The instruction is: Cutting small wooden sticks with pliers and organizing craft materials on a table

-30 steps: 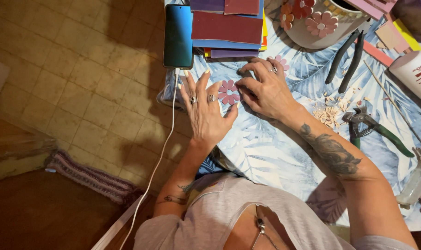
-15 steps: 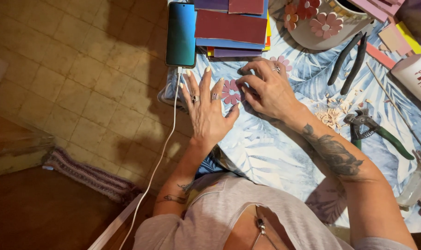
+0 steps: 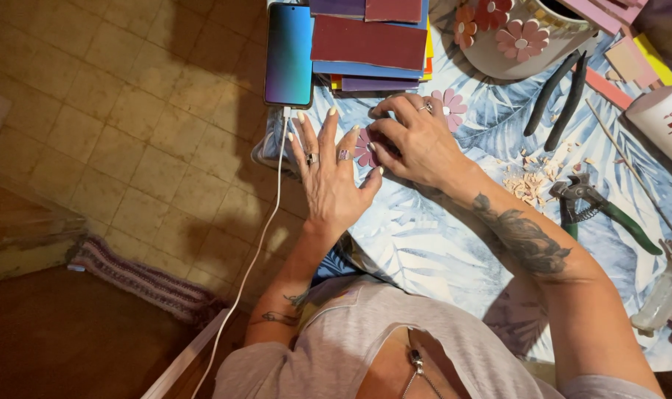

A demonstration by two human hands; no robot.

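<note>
My left hand (image 3: 328, 174) lies flat on the leaf-print tablecloth (image 3: 424, 236) with its fingers spread and rings on two of them. Its thumb touches a small purple-pink flower piece (image 3: 365, 150). My right hand (image 3: 417, 137) curls over that same flower from the right and its fingertips grip it. A second pink flower (image 3: 452, 108) lies just past my right knuckles.
A phone (image 3: 288, 55) on a white cable (image 3: 265, 229) lies at the table's left edge, beside stacked coloured sheets (image 3: 369, 41). To the right are a flower-decorated pot (image 3: 524, 37), black pliers (image 3: 561, 92), green-handled nippers (image 3: 594, 207), pale chips (image 3: 528, 185), a white bottle (image 3: 664, 118) and a glass bottle (image 3: 664, 295).
Both hands stay at the flower piece; only my right fingertips have shifted slightly on it. The view has drifted a little.
</note>
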